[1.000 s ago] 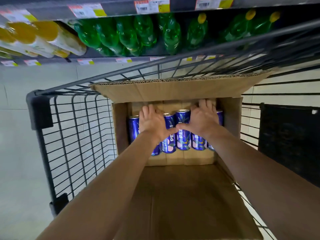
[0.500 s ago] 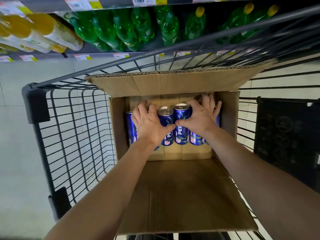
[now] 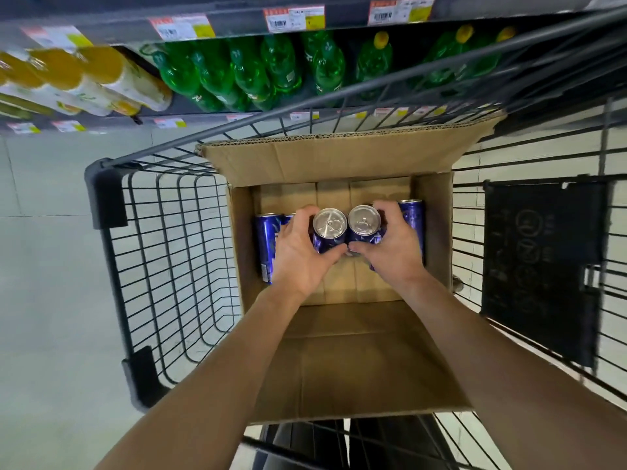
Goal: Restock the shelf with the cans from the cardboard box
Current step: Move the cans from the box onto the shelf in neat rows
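Gripping one can each, I have my left hand [image 3: 298, 252] wrapped on the left can [image 3: 328, 228] and my right hand [image 3: 395, 245] on the right can [image 3: 363, 223], both upright in the box [image 3: 339, 161]. Spare cans [image 3: 266, 242] stand at 9 and 3 o'clock; the shelf [image 3: 237, 22] lies at 12.

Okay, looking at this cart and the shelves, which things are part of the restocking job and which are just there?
Part of the job:
- cardboard box
- blue cans in the box
- left hand and right hand, each gripping a can
- shelf

Just there:
- wire cart
- green bottles
- yellow bottles
- price tags
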Tool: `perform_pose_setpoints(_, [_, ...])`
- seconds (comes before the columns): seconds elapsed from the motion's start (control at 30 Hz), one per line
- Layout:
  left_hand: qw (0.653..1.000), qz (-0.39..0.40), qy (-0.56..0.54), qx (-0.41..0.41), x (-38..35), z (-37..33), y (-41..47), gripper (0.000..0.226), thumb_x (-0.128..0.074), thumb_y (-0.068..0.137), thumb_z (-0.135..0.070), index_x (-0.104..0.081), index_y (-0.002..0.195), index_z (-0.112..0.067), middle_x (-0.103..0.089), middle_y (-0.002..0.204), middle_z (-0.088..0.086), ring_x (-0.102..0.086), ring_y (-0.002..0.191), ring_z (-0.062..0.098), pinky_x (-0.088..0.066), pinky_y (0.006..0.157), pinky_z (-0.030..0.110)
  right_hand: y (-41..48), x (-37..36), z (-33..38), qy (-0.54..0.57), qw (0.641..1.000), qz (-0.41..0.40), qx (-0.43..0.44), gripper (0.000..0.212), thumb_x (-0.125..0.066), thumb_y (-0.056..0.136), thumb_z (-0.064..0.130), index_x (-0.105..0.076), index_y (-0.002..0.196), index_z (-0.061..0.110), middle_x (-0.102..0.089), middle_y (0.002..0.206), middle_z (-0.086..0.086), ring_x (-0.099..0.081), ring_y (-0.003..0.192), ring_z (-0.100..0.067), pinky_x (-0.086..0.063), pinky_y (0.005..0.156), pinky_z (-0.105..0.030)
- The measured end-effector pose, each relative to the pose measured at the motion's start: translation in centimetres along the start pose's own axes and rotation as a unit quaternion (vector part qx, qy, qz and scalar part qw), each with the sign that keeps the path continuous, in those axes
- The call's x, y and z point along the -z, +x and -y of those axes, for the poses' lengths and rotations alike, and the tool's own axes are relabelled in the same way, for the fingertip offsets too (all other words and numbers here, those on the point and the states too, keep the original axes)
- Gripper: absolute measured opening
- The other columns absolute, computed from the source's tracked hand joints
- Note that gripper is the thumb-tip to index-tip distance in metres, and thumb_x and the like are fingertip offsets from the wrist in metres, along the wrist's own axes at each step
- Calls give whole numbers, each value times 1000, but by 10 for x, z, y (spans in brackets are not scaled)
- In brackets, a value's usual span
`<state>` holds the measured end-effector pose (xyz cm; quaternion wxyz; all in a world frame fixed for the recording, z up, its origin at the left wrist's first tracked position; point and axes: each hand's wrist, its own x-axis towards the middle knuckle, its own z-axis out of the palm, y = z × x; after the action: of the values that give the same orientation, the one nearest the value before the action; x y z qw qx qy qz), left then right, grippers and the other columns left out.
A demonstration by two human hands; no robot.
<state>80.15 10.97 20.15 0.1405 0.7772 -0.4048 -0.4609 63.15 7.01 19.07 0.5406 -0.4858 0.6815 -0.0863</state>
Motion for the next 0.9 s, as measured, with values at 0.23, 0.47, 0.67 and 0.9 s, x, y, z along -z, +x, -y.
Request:
perform_pose_setpoints(0.23, [994,-21,-62,-88,39,-37,-40,71,-91,70,-31,-50,127,-29,-62,117,-14,-61,109,5,-51,95,26,-41,20,44,77,993,-65,54,70,-90,64,2,-54,121,21,-64,107,15,-61,98,-4,-44,88,-12])
perform_pose_setpoints(0.47, [976,-54,-94,-188,97,-93,-96,69,-91,68,-30,-51,124,-33,-59,119,-13,-62,110,9,-57,91,40,-111,57,99,169,974,-98,119,72,-89,62,1,-55,119,28,-68,111,16,-66,108,-15,-50,104,-46])
perform_pose_setpoints(0.67, [962,-57,-114,-242,153,-131,-142,70,-90,69,-38,-50,126,-39,-62,121,-14,-63,113,10,-57,92,42,-171,88,153,204,955,-117,179,68,-89,67,2,-55,115,36,-67,116,6,-65,111,-14,-51,102,-39])
perform_pose_setpoints(0.9, [942,-96,-158,-279,209,-164,-203,65,-91,72,-24,-55,125,-31,-65,117,-20,-62,105,1,-51,84,17,-235,118,209,234,948,-99,191,58,-86,78,13,-58,128,26,-68,121,10,-67,106,-1,-53,80,-16])
